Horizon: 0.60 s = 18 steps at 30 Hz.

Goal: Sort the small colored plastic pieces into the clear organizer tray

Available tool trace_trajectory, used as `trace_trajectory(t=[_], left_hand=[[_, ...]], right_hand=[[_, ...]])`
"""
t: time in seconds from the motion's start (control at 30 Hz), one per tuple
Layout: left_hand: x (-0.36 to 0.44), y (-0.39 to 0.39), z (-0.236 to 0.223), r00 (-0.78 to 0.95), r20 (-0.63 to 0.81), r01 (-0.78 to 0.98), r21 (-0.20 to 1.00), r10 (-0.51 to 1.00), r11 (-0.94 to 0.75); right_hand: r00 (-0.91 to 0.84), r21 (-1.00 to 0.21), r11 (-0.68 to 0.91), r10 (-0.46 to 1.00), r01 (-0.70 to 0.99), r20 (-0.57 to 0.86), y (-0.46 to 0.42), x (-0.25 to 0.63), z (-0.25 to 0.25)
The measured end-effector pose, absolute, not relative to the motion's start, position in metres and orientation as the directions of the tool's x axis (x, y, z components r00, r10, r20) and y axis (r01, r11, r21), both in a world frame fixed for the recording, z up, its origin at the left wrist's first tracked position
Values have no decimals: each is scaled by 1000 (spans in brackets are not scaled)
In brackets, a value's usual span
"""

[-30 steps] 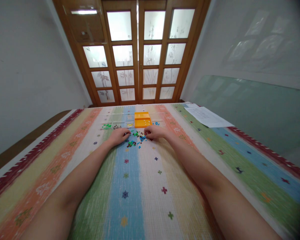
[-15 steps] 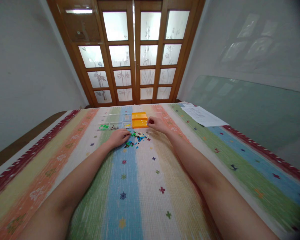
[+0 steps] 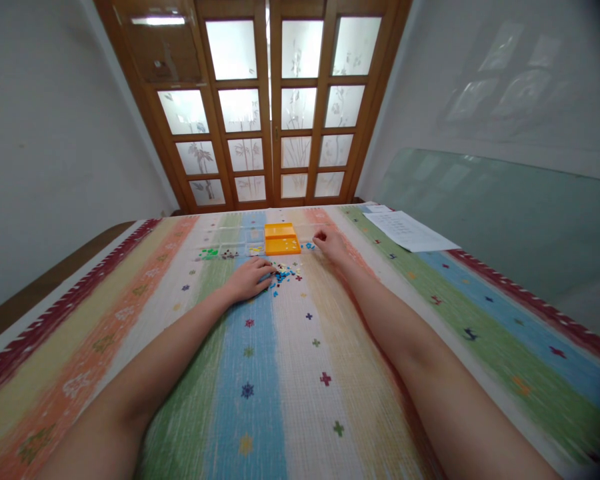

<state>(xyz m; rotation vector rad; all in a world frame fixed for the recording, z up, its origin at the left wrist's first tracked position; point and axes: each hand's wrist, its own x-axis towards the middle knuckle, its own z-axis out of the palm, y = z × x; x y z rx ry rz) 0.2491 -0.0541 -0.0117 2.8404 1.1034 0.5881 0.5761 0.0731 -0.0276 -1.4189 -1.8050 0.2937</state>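
Small coloured pieces are handled by two bare hands on a striped tablecloth [image 3: 300, 373]. Just right of the frame's centre, the right hand [image 3: 332, 245] hangs beside a few blue pieces [image 3: 308, 246], its thumb and fingers drawn narrow; whether a piece sits between them cannot be told. The left hand [image 3: 250, 279], fingers bent, rests at the left edge of a mixed pile [image 3: 284, 275] in the middle of the frame; its grip, too, cannot be told.

The step in hand looks like placing pieces by colour: green pieces [image 3: 210, 253], brown pieces [image 3: 229, 254] and yellow pieces [image 3: 255, 249] lie apart, left of an open orange box [image 3: 282, 253]. The next move appears to call for a fine pinch and a clean release among tiny pieces.

The left hand hides part of the pile, clear tray walls are faint, and the writing on the paper [image 3: 411, 232] at right is unreadable.
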Motion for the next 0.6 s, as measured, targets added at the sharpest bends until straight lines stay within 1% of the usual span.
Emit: trace_trajectory(t=[0.13, 0.33, 0.43, 0.6], left_hand=[[249, -54, -13, 680, 321, 644, 169, 659, -746], [248, -54, -14, 673, 324, 646, 180, 665, -742], [248, -53, -15, 667, 329, 651, 179, 668, -738], [250, -52, -17, 647, 334, 653, 220, 685, -724]], right_hand=[[10, -571, 268, 900, 776, 436, 77, 581, -31], [22, -546, 233, 908, 805, 419, 74, 580, -34], [-23, -512, 266, 902, 817, 432, 68, 571, -32], [-172, -441, 380, 881, 813, 441, 55, 552, -24]])
